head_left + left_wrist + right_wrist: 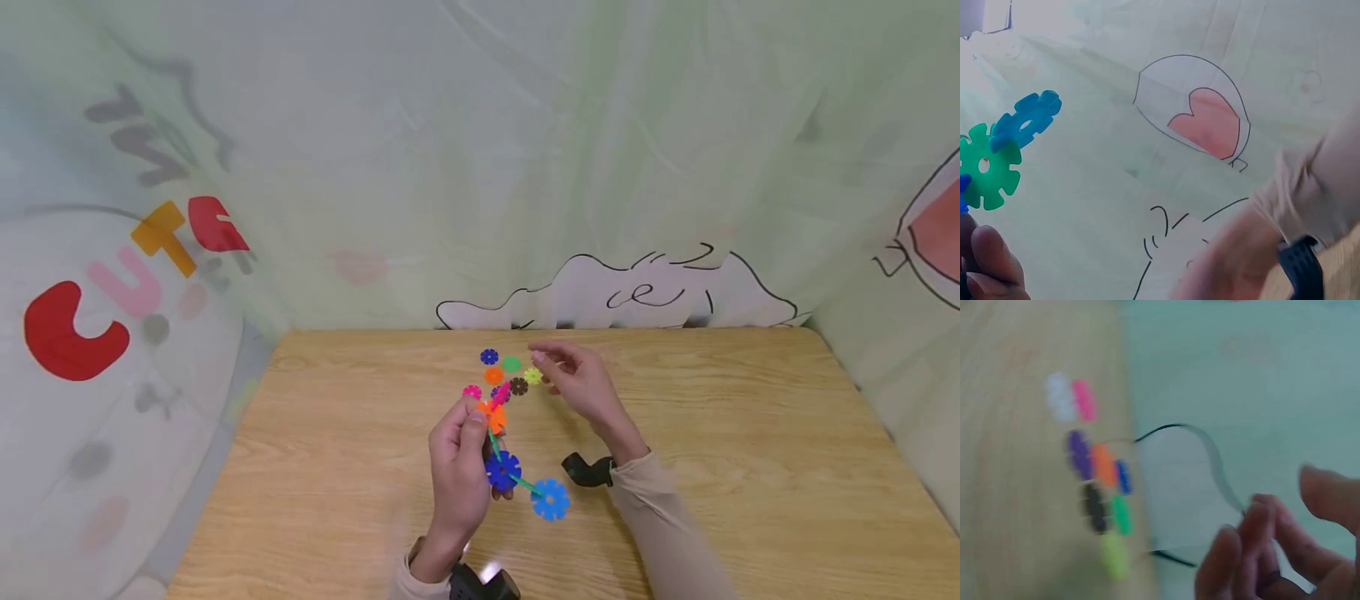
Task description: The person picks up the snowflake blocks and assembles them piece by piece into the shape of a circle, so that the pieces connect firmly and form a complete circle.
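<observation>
My left hand [459, 467] pinches a joined chain of notched plastic discs near its orange disc [495, 418]. A pink disc [501, 395] sticks up at the far end. Down the chain come a green disc seen edge-on, a dark blue disc [503, 471], another green disc [990, 167] and a light blue disc [551, 500] at the near end. My right hand [583, 387] hovers by the loose discs, closest to the yellow disc [533, 376]. Its thumb stands apart from loosely bent fingers [1254, 531], with nothing between them.
Toward the back of the wooden table [337, 467] lie several loose discs, among them a green disc [512, 364], a brown disc [518, 386] and a white disc [1060, 397]. A printed curtain [420, 167] hangs behind the table's far edge.
</observation>
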### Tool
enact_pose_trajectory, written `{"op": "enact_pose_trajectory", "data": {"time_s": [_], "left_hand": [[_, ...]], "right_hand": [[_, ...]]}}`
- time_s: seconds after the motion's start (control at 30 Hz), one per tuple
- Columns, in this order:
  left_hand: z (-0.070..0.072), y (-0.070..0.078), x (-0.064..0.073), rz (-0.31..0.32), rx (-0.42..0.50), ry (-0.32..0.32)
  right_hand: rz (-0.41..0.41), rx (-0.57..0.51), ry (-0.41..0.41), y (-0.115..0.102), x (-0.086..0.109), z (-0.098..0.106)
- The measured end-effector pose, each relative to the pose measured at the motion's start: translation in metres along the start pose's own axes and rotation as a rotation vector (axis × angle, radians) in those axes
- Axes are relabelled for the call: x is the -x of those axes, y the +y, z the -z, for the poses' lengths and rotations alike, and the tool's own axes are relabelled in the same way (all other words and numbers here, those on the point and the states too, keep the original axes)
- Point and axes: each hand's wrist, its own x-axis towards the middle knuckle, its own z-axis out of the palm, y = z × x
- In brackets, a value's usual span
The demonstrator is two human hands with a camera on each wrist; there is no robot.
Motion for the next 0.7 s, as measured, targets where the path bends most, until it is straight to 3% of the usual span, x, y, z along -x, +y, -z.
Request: {"op": "enact_pose_trajectory", "data": {"time_s": [0.1,0.2,0.4,0.7], "left_hand": [[0.002,-0.001,-0.001,0.017,0.000,0.002],[0.003,-0.002,-0.003,0.020,0.003,-0.001],[0.003,-0.002,-0.005,0.004,0.019,-0.005],[0.005,-0.002,-0.006,0.001,-0.044,0.035]], "right_hand": [[-0.075,0.162,-0.101,0.021,-0.009,-0.019],[-0.043,0.300,-0.164,0.035,-0.014,-0.038],[0.048,0.523,-0.160,0.044,-0.012,-0.062],[-0.046,0.696,-0.162,0.035,-0.004,-0.077]]}}
